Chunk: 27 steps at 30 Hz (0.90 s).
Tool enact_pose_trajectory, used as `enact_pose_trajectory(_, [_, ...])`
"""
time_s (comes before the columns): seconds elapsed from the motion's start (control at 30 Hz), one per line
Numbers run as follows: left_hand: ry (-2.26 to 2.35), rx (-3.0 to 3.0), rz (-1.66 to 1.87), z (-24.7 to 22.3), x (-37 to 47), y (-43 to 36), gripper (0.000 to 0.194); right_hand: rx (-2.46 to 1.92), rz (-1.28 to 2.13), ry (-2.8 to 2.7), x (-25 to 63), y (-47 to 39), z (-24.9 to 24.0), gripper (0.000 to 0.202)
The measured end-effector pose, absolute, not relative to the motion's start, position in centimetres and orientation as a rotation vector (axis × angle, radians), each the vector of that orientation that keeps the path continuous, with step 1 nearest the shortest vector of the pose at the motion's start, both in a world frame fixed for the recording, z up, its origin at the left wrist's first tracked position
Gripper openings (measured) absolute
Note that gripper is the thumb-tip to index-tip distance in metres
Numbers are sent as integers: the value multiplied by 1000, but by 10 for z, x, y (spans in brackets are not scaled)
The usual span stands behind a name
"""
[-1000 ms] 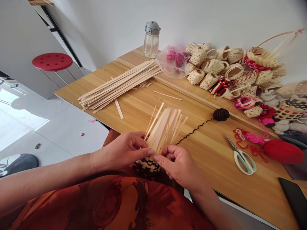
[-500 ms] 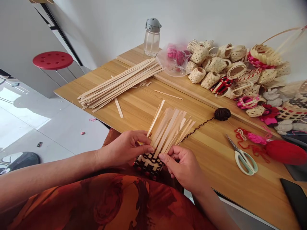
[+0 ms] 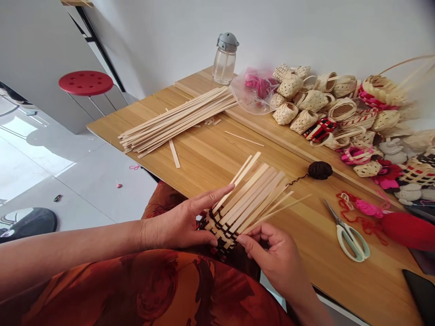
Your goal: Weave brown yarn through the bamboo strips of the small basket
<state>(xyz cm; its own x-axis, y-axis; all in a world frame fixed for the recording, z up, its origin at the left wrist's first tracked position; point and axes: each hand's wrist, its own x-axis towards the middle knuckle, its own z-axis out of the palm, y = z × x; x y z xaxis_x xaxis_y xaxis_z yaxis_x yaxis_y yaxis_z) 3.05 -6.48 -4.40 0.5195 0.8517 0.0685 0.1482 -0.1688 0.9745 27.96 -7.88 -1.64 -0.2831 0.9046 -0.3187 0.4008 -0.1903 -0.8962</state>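
Observation:
A partly woven basket [image 3: 222, 233], dark yarn laced through pale wood strips, rests over my lap by the table edge. Its loose strip ends [image 3: 256, 192] fan up and to the right. My left hand [image 3: 192, 222] grips the basket's left side, thumb on the woven front and fingers stretched along the outer strips. At the right side, thumb and fingers of my right hand [image 3: 268, 246] pinch the basket near its upper woven edge; whether yarn is between them is too small to tell. A dark yarn ball [image 3: 320, 170] lies on the table, its strand running toward the strips.
Scissors [image 3: 347, 233] lie right of my right hand, near red yarn [image 3: 409, 230]. A bundle of wood strips [image 3: 180, 120], a bottle [image 3: 224, 59] and several small baskets [image 3: 312, 100] sit farther back. A phone-like black object [image 3: 419, 294] lies at lower right.
My left fingers have straightened along the strips, and the basket has turned so its strips lean further right. My right hand has shifted slightly right and down. The whole view has shifted a little.

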Motion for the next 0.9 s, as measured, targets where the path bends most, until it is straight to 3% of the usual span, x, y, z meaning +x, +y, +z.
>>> enact_pose_trajectory(0.1, [880,1482,766,-43,33,-68,92,-1626,1351,-1611,278,-86,-14,28])
enact_pose_trajectory(0.3, [983,1465,758,-43,30,-69,59,-1748,1064,-1715,272,-94,-9,28])
enact_pose_trajectory(0.5, [995,1471,733,-43,24,-67,59,-1662,1034,-1840,276,-97,-5,16])
enact_pose_trajectory(0.63, [955,1401,735,-47,21,-65,75,-1622,886,-1912,285,-95,-8,13])
enact_pose_trajectory(0.73, [938,1349,703,-48,19,-64,84,-1620,712,-1932,290,-90,-15,15])
enact_pose_trajectory(0.83, [965,1301,669,-46,19,-64,85,-1599,675,-1959,288,-85,-24,30])
enact_pose_trajectory(0.9, [999,1275,655,-43,19,-64,84,-1584,725,-1973,285,-82,-28,25])
